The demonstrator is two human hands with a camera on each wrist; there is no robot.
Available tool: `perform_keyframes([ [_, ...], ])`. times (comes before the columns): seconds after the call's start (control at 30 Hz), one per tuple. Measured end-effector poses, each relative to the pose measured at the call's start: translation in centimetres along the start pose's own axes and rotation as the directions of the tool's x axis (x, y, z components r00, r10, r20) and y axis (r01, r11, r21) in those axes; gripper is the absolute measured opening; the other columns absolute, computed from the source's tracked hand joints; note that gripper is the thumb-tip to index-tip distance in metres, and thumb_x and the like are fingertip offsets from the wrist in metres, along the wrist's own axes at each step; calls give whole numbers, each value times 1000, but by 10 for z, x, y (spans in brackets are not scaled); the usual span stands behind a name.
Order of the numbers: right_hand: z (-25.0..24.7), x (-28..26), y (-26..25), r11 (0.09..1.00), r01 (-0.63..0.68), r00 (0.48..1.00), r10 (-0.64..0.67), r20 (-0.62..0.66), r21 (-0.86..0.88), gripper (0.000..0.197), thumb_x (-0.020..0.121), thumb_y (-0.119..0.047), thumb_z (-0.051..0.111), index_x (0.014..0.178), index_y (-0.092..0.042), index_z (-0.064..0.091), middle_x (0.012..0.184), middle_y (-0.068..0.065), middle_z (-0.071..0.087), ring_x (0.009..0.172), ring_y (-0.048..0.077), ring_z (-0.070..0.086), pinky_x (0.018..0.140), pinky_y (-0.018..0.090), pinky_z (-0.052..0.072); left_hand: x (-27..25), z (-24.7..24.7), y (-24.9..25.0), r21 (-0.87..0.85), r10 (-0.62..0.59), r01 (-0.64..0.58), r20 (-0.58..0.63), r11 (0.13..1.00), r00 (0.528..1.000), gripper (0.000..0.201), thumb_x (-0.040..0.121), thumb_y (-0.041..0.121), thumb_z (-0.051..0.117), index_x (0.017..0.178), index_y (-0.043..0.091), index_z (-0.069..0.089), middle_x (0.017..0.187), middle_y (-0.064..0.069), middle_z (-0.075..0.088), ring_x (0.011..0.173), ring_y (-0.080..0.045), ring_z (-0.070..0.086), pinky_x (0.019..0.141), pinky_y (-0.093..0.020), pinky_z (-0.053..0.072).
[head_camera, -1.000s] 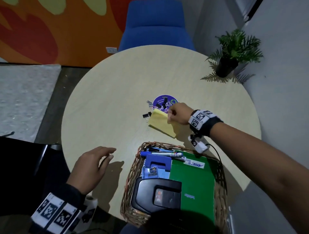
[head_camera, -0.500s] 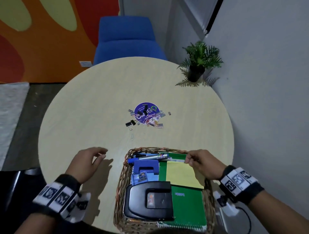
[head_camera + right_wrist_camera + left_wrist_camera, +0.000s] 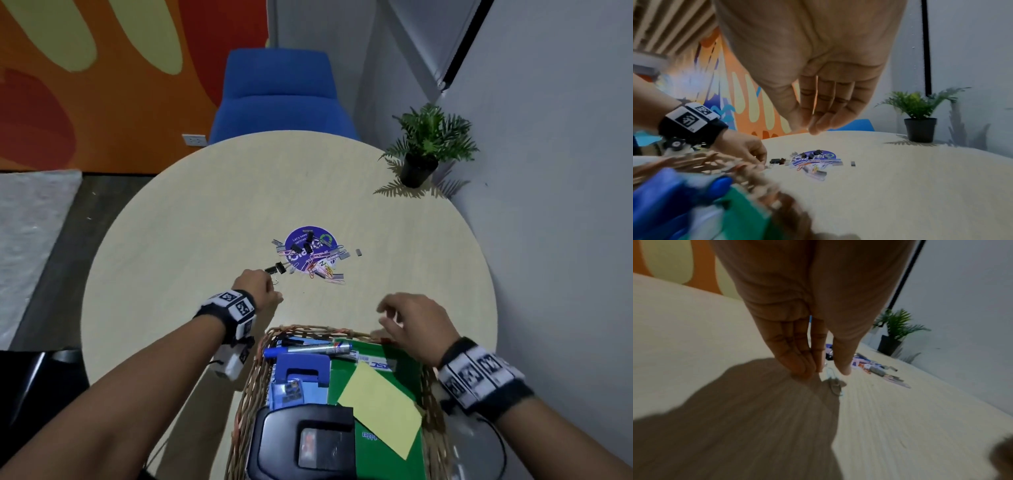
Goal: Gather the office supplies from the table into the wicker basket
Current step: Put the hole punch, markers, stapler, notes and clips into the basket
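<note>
The wicker basket (image 3: 308,330) stands at the table's near edge. In it lie a yellow sticky pad (image 3: 380,414) on a green notebook (image 3: 342,378), a blue hole punch (image 3: 301,370), a marker (image 3: 308,350) and a black device (image 3: 301,442). My right hand (image 3: 387,315) hovers over the basket's far rim, fingers relaxed and holding nothing (image 3: 809,128). My left hand (image 3: 270,284) reaches down to the table left of the basket. Its straight fingers (image 3: 803,366) and thumb flank a lone paper clip (image 3: 833,382) that lies flat. Beyond, binder clips and paper clips (image 3: 318,263) are heaped on a round purple sticker (image 3: 301,240).
A black binder clip (image 3: 277,269) lies just past my left hand. A potted plant (image 3: 419,161) stands at the table's far right by the grey wall. A blue chair (image 3: 277,99) sits behind the round table (image 3: 171,257).
My right hand carried the yellow pad into the basket, let it go and rose to the far rim. My left hand moved forward from the near table edge to the loose paper clip.
</note>
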State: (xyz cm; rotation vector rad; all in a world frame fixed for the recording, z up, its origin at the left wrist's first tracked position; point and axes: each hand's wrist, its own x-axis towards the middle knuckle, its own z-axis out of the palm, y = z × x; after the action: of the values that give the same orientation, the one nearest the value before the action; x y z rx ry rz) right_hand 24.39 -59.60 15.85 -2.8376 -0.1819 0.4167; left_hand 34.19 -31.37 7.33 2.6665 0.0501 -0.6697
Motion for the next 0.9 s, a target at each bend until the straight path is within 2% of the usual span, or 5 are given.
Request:
perform_keyframes([
  [0.13,1,78,0,992,72,993,-62,103,-100,18,88,-29,57,106,-27,63,100,-4,68,98,20,61,76,32,45,17,1,11,-7,-123,123,1,992,992,38,68,41,80,79,7,71,74,-6,67,70,-23,62,60,-28,47],
  [0.33,33,146,-8,974,87,968,-33,248,-208,17,85,-26,61,100,-19,66,115,9,67,113,28,58,81,36,51,19,7,11,90,-150,146,45,985,988,17,76,20,75,90,11,74,95,-9,74,84,-26,68,78,-33,56],
  [0.6,62,164,-10,962,53,981,0,194,-267,28,85,-29,64,107,-13,62,114,7,64,100,28,64,81,34,49,-10,15,-2,177,-80,72,37,982,996,2,86,20,61,87,19,62,99,-2,65,85,-22,60,73,-31,48],
  [0.77,65,165,-10,974,52,983,-10,186,-219,15,88,-24,52,92,-15,63,102,7,66,73,27,55,69,30,45,-34,-4,-4,59,-6,6,12,998,1000,19,85,17,58,72,30,51,74,13,58,76,-15,58,60,-25,38],
  [0.9,63,163,-9,976,95,985,-63,160,-198,12,86,-22,51,82,-19,61,92,3,66,74,25,57,67,29,44,-64,-39,13,-23,157,-160,-102,987,982,24,84,19,64,73,32,47,63,12,56,61,-8,53,57,-25,37],
])
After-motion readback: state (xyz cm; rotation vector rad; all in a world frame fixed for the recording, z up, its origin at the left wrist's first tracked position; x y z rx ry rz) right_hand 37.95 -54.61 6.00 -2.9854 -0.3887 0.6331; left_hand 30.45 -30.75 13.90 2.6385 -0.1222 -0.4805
